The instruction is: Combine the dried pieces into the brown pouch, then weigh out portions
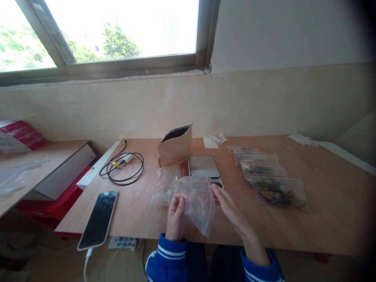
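Note:
My left hand (175, 217) pinches the lower left of a transparent zip bag (198, 203), lifted just above the plywood table (331, 203). My right hand (232, 209) reaches in from the right, its fingertips against the bag's right side; I cannot tell whether they grip it. Behind the hands, a flat digital scale (204, 166) is partly hidden by the bag. A second transparent bag (164, 187) lies crumpled on its left. A kraft paper pouch (175, 145) with a black lining stands open behind the scale.
Several filled zip bags (268, 176) lie in a row to the right. A smartphone (98, 219) with a white cable lies near the front left edge, and a black cable and charger (123, 168) behind it. Paper scraps (214, 141) lie at the back.

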The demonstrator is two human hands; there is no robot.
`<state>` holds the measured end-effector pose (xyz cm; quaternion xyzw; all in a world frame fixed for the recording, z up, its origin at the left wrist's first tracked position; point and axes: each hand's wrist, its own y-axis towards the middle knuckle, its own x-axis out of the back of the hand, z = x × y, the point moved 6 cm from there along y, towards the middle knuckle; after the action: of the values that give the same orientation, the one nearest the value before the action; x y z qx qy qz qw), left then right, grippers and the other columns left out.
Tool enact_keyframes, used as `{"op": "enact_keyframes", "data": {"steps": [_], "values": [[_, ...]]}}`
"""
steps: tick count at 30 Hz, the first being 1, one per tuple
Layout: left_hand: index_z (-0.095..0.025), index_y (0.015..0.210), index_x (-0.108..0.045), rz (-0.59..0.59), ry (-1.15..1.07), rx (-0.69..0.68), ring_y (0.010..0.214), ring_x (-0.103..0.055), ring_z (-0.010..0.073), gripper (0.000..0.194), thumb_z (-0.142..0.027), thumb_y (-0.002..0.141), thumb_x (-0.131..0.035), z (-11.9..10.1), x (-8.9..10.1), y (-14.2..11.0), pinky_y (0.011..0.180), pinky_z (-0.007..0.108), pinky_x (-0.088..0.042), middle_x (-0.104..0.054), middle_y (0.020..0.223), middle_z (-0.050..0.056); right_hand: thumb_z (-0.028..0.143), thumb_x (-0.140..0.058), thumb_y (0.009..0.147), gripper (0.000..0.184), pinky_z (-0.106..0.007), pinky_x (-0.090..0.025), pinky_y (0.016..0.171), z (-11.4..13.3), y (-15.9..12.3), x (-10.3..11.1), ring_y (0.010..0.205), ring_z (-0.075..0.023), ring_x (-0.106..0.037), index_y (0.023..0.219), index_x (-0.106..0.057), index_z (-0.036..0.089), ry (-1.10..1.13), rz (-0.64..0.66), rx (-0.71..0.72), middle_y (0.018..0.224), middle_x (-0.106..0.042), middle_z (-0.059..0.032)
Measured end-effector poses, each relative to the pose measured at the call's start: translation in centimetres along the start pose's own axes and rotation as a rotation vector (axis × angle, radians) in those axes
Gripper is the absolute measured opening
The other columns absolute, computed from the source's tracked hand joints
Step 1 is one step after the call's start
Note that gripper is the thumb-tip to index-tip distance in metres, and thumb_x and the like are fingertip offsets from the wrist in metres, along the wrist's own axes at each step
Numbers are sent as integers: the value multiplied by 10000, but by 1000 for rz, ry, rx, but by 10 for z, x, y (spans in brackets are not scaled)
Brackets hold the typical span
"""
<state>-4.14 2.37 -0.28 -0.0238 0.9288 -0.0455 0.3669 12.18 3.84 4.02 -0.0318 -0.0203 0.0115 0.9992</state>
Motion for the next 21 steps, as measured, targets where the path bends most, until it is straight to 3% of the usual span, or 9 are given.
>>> {"op": "enact_keyframes", "data": {"steps": [5,11,13,16,19,21], "values": [[-163,823,-638,142,249,-18,722,-576,128,205,-342,737,-690,-5,-9,1,667,221,-425,-658,793,26,541,-600,761,341,-272,-440,595,12,-3,18,647,-171,-575,770,-603,200,80,-177,140,711,-644,-28],[-135,827,-687,63,425,-118,557,-469,87,194,-303,730,-697,-19,-16,2,524,194,-354,-583,619,-5,522,-562,794,303,-277,-426,541,9,-10,48,567,-155,-522,752,-555,222,143,-551,232,655,-593,-10],[-131,828,-690,47,424,-123,541,-459,87,200,-286,705,-718,-22,-19,1,508,194,-346,-579,602,-7,543,-537,803,317,-291,-447,563,10,-12,50,588,-169,-541,757,-544,230,126,-587,250,659,-587,-11],[-146,836,-676,-27,406,-172,570,-485,90,198,-293,709,-715,-27,-16,0,523,188,-359,-617,654,3,592,-464,825,371,-315,-496,636,10,-9,40,735,-200,-614,850,-554,233,145,-418,196,849,-645,-52],[-165,881,-658,-76,394,-211,631,-538,101,215,-310,728,-698,-31,-8,-1,562,190,-391,-670,773,25,627,-422,829,456,-326,-523,658,3,-6,14,823,-207,-644,1055,-508,241,226,-83,53,992,-647,-71],[-172,914,-650,-81,389,-218,670,-568,111,233,-314,734,-692,-33,-3,1,597,203,-417,-689,851,41,587,-534,790,497,-317,-524,652,-3,-9,-7,786,-193,-658,1140,-443,247,245,143,-12,922,-660,-46]]}}
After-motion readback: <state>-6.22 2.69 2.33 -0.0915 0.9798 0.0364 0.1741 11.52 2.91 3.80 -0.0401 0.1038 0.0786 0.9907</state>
